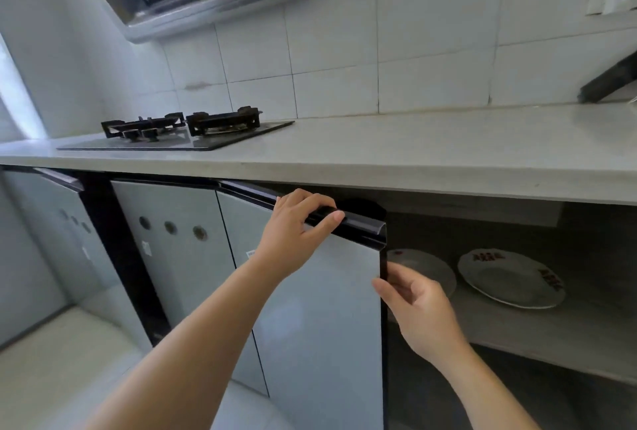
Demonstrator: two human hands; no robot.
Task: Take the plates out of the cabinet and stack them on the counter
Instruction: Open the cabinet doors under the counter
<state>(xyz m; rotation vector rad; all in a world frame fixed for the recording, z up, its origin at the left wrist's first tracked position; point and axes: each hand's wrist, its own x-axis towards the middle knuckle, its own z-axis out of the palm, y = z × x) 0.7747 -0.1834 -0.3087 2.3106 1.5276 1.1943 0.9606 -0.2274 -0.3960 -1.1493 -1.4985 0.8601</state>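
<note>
The pale counter (pixel 413 150) runs across the scene. Below it the cabinet door (pixel 320 319) stands swung open. To its right, two plates lie side by side on the inner shelf (pixel 551 333): the right plate (pixel 510 281) in full view, the left plate (pixel 424 267) partly behind the door. The left hand (pixel 293 233) curls over the door's black top handle (pixel 362 226). The right hand (pixel 420 305) pinches the door's right edge.
</note>
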